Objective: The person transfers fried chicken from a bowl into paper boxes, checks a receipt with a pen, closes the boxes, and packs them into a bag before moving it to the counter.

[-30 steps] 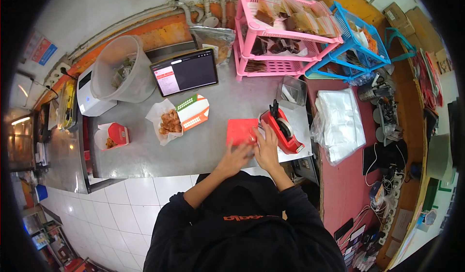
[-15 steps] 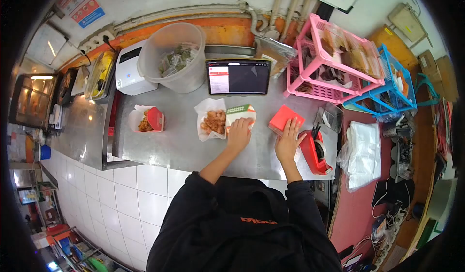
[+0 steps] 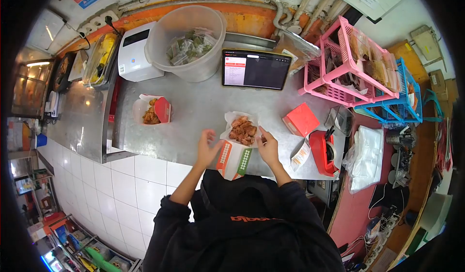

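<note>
In front of me stands an open takeaway food box [image 3: 235,158], its white inside and its red and green printed flaps facing me. Pieces of fried chicken [image 3: 242,130] lie in it on white paper [image 3: 229,119]. My left hand [image 3: 207,148] hovers at the box's left side with fingers apart, slightly blurred. Against the right side, my right hand [image 3: 267,148] has thumb and fingers closed on the box's edge. A closed red box [image 3: 301,120] sits to the right, out of my hands.
A second open red box [image 3: 163,110] with fried food stands at left. Behind are a tablet [image 3: 254,70], a tub of small packets [image 3: 160,44] and a white printer [image 3: 137,54]. At right are a red tape dispenser [image 3: 320,151], a printed paper slip [image 3: 301,156] and pink baskets [image 3: 334,90].
The chicken box has moved nearer me and turned, its flaps now towards me. My right hand left the red box for the chicken box; my left hand moved to its left side.
</note>
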### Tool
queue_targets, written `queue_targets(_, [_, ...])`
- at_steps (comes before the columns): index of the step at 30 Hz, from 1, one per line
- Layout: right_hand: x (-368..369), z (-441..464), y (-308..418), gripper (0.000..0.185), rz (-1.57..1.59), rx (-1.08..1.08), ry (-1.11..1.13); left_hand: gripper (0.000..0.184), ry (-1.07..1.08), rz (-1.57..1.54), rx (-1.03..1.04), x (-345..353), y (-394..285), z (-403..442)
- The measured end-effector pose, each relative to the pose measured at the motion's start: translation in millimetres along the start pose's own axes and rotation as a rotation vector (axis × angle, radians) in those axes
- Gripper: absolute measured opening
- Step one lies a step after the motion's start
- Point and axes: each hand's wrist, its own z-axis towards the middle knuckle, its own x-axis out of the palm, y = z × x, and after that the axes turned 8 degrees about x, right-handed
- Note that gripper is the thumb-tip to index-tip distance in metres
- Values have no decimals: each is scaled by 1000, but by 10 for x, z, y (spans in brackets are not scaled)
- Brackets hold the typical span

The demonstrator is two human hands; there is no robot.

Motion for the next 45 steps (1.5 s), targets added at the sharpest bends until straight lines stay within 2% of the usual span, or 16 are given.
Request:
queue_targets(5, [382,109,63,36,-72,-177,12,17,592,391,-141,199,183,484])
queue_targets(6, [454,135,65,36,-82,-177,49,17,596,389,-140,238,196,485])
queue_targets(8, [558,182,53,29,-53,-140,58,14,568,356,310,309,223,476])
queue_targets(11, [639,257,-41,25,-128,-245,71,12,647,345,392,361,163,457])
queue_targets(15, [489,212,133,24,136,29,91,29,647,91,316,508,259,404])
queue_targets(17, [406,187,143,25,233,29,89,45,748,-199,-78,543,247,378])
queue_targets(20, [138,88,110,20,135,6,55,48,660,-47,80,628,339,347])
queue_targets(22, [-65,14,37,24,-417,-532,201,47,586,89,170,671,312,373])
queue_targets(29, [17,-212,16,40,-615,-1019,412,20,772,399,277,656,248,621])
queue_targets(32, [53,-188,-14,43,-382,-828,485,38,985,312,27,655,290,742])
queue_targets(33, [93,-174,-53,40,-206,-667,310,38,984,313,27,636,285,784])
queue_targets(35, [159,-141,-129,38,-32,-505,137,68,1093,-34,-576,574,269,856])
queue_targets(37, [214,-75,-28,28,312,29,84,75,1046,-200,-667,505,220,878])
queue_targets(38, [234,-35,21,28,312,29,82,83,992,-366,-754,485,204,885])
queue_targets(40, [232,39,220,30,483,246,-52,82,959,-476,-756,496,243,814])
queue_targets(45, [331,136,155,40,155,215,-176,53,370,-463,-573,544,457,512])
